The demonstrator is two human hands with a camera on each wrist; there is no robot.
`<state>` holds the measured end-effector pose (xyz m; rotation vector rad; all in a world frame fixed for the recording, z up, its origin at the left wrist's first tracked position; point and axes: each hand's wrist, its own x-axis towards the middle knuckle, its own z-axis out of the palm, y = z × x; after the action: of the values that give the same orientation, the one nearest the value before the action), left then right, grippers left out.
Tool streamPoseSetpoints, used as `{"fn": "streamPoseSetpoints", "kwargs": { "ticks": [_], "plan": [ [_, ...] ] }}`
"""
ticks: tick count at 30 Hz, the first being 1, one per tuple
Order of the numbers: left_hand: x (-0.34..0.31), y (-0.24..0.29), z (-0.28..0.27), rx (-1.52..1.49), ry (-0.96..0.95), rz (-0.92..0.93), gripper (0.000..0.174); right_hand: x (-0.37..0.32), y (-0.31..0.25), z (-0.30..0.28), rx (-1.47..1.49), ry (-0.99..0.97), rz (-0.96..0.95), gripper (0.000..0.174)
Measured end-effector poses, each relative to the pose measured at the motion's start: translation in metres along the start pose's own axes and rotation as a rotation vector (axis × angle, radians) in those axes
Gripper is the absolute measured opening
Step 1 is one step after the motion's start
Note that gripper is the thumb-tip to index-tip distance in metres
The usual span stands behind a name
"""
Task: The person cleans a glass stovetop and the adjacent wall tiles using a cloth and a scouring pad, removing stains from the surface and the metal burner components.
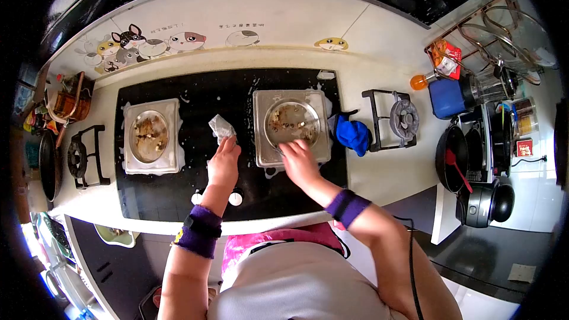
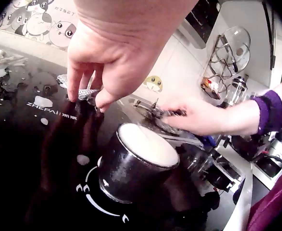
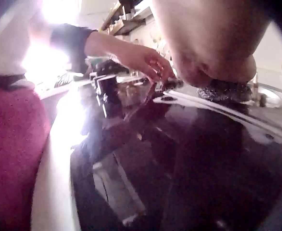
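My left hand [image 1: 223, 169] is over the middle of the hob [image 1: 228, 98], its fingers clamped on a crumpled grey cloth [image 1: 221, 127]. My right hand [image 1: 300, 163] is over the right part of the hob, its fingers curled round a steel scrubber [image 3: 225, 91], at the near side of the right tray [image 1: 323, 155]. The left tray [image 1: 173, 164] lies on the left part of the hob. Both trays have a round hollow with brown grime and pale bits in it, and white suds lie round their edges.

At the front of the hob, 2 knobs [image 1: 236, 198] stand between the trays. A blue rag [image 1: 354, 135] lies bunched at the right edge of the hob. On the counter [image 1: 370, 172] are 2 black grates, 1 to the left of the hob [image 1: 99, 157] and 1 to the right [image 1: 371, 120]. Farther right of the hob is a black pan [image 1: 448, 157] with a red utensil [image 1: 458, 172] in it.
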<state>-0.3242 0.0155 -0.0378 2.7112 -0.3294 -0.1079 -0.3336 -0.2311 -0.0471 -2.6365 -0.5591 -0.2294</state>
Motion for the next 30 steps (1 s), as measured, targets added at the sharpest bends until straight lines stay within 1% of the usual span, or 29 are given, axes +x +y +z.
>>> {"fn": "streamPoseSetpoints", "kwargs": {
  "ticks": [1,3,5,6,9,11,13,14,15,17,19,20,23,25,28,30],
  "plan": [
    [-0.001,-0.002,0.002,0.002,0.005,0.001,0.019,-0.01,0.011,-0.018,0.011,-0.047,-0.007,0.031],
    [-0.003,-0.003,0.004,0.006,0.007,-0.003,0.019,-0.017,0.04,-0.046,-0.101,-0.11,-0.069,0.025],
    [-0.003,-0.002,0.003,0.013,0.002,-0.005,0.017,-0.009,0.059,-0.064,-0.041,-0.15,-0.087,0.023],
    [-0.002,-0.002,0.002,0.001,0.001,-0.017,0.017,-0.008,0.062,-0.064,-0.041,-0.173,-0.113,0.024],
    [-0.001,0.001,0.0,-0.036,-0.003,-0.047,0.015,-0.028,0.048,-0.055,-0.067,-0.059,-0.083,0.029],
    [-0.002,0.002,0.0,-0.05,-0.011,-0.068,0.013,-0.038,0.043,-0.059,-0.037,-0.081,-0.063,0.036],
    [-0.001,0.0,0.003,-0.035,-0.007,-0.056,0.013,-0.03,0.056,-0.068,-0.061,-0.109,-0.083,0.034],
    [-0.001,0.0,0.003,-0.025,-0.014,-0.055,0.013,-0.024,0.067,-0.065,-0.052,-0.081,-0.064,0.034],
    [-0.002,0.0,0.003,-0.016,-0.022,-0.053,0.013,-0.015,0.071,-0.069,-0.022,-0.119,-0.076,0.035],
    [-0.003,-0.001,0.004,-0.017,-0.031,-0.064,0.013,-0.015,0.071,-0.064,-0.047,-0.098,-0.072,0.034],
    [-0.002,-0.002,0.008,-0.011,-0.016,-0.072,0.013,-0.026,0.057,-0.07,-0.004,-0.008,-0.047,0.032],
    [-0.002,-0.002,0.009,-0.013,-0.007,-0.07,0.012,-0.032,0.053,-0.073,0.001,0.027,-0.044,0.027],
    [-0.003,0.001,0.007,-0.022,-0.006,-0.072,0.012,-0.037,0.074,-0.069,0.06,0.001,-0.032,0.021],
    [-0.002,0.001,0.007,-0.033,-0.026,-0.082,0.011,-0.018,0.084,-0.069,0.042,-0.001,-0.051,0.014],
    [-0.003,0.005,0.005,-0.041,-0.018,-0.103,0.011,0.015,0.101,-0.058,0.033,0.101,-0.008,0.011],
    [-0.003,0.006,0.006,-0.023,-0.016,-0.1,0.011,0.015,0.097,-0.056,0.006,0.082,-0.01,0.012]
  ]
}}
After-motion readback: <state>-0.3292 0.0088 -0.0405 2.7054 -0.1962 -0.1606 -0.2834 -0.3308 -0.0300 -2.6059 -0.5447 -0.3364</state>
